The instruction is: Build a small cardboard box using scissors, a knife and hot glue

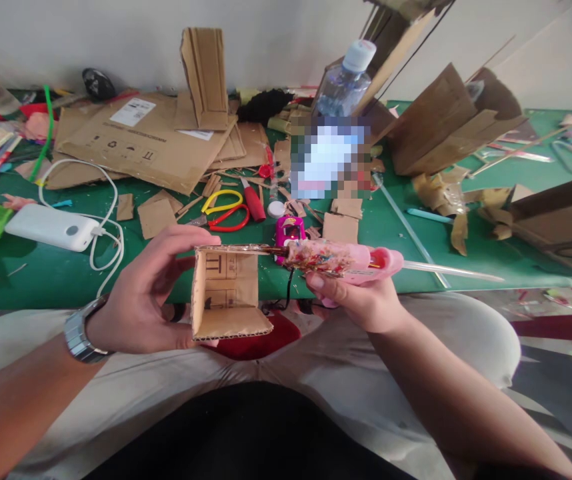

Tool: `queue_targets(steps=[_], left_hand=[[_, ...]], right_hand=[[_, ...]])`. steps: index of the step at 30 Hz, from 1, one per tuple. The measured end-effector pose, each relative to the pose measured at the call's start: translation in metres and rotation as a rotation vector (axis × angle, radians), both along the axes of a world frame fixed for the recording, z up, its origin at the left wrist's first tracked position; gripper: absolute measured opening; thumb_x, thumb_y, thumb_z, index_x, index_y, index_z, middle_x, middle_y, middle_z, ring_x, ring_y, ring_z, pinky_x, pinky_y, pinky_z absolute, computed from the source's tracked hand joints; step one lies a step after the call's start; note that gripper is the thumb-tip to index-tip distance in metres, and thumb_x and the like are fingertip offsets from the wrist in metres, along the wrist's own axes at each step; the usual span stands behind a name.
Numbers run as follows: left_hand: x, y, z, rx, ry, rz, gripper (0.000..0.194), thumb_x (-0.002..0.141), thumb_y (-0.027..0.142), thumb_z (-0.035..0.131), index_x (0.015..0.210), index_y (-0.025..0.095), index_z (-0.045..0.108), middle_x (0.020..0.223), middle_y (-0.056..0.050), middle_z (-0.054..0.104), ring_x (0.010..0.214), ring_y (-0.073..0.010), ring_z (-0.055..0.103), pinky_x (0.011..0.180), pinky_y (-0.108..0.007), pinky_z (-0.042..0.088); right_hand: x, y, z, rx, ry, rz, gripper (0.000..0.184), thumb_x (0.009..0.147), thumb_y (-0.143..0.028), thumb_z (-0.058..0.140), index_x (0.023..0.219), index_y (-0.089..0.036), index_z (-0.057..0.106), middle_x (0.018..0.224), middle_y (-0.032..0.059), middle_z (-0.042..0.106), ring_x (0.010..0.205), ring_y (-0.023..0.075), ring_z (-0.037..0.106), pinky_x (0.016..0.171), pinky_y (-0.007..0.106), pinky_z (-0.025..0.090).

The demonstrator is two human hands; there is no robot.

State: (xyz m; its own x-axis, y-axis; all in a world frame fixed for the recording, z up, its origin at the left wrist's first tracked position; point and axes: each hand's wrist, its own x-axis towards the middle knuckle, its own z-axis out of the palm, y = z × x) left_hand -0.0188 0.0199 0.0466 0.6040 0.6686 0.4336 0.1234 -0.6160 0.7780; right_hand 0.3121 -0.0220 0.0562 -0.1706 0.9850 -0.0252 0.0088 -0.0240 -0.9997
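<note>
My left hand (141,293), with a metal watch on the wrist, grips a small open cardboard box (231,283) between thumb and fingers. Printed symbols show on its inner wall. My right hand (361,297) is wrapped round a pink hot glue gun (336,260) whose barrel is crusted with dried glue. The gun points left, and its nozzle lies along the box's upper edge. A clear glue stick (456,271) sticks out of its back end. Just behind the nozzle sits a small magenta device (291,230) with a red light.
Scissors (226,208), a red-handled tool (253,200) and cardboard scraps lie ahead. A white power bank (49,227) with a cable is left. Flat cardboard (136,140), a water bottle (346,80) and cardboard boxes (446,120) stand farther back. Another glue stick (411,230) lies right.
</note>
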Motion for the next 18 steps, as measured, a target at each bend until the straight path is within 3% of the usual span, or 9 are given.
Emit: queue_targets(steps=[8,11,14,18], left_hand=[[-0.002,0.001,0.001,-0.002,-0.005,-0.01,0.107,0.07,0.045,0.11,0.162,0.026,0.059,0.149,-0.018,0.062,0.139,-0.0354,0.066,0.111,-0.047,0.067],[-0.001,0.002,0.0,0.018,-0.01,-0.009,0.111,0.065,0.046,0.111,0.161,0.026,0.06,0.148,-0.018,0.063,0.136,-0.0358,0.067,0.108,-0.047,0.068],[-0.001,0.004,-0.001,0.027,-0.003,-0.011,0.108,0.068,0.046,0.11,0.162,0.027,0.059,0.148,-0.018,0.063,0.135,-0.0348,0.067,0.108,-0.047,0.067],[-0.003,0.009,0.0,0.038,-0.014,-0.018,0.103,0.074,0.051,0.106,0.161,0.022,0.059,0.147,-0.018,0.064,0.139,-0.0335,0.065,0.113,-0.046,0.064]], right_hand=[[0.0,0.003,0.005,0.023,0.064,0.017,0.033,0.086,-0.052,0.098,0.109,-0.029,0.092,0.089,0.0065,0.087,0.11,0.0379,0.087,0.09,0.047,0.077],[0.002,0.001,0.004,-0.006,0.069,0.021,0.032,0.087,-0.05,0.097,0.111,-0.029,0.092,0.077,0.0045,0.083,0.081,0.0307,0.086,0.065,0.038,0.074],[0.006,-0.001,0.001,-0.062,0.057,0.042,0.037,0.088,-0.053,0.096,0.114,-0.026,0.091,0.067,0.0012,0.077,0.048,0.0194,0.068,0.038,0.03,0.054],[0.012,0.0,-0.008,-0.037,0.02,0.023,0.042,0.09,-0.055,0.094,0.12,-0.026,0.089,0.061,-0.002,0.069,0.04,0.014,0.054,0.033,0.027,0.045]])
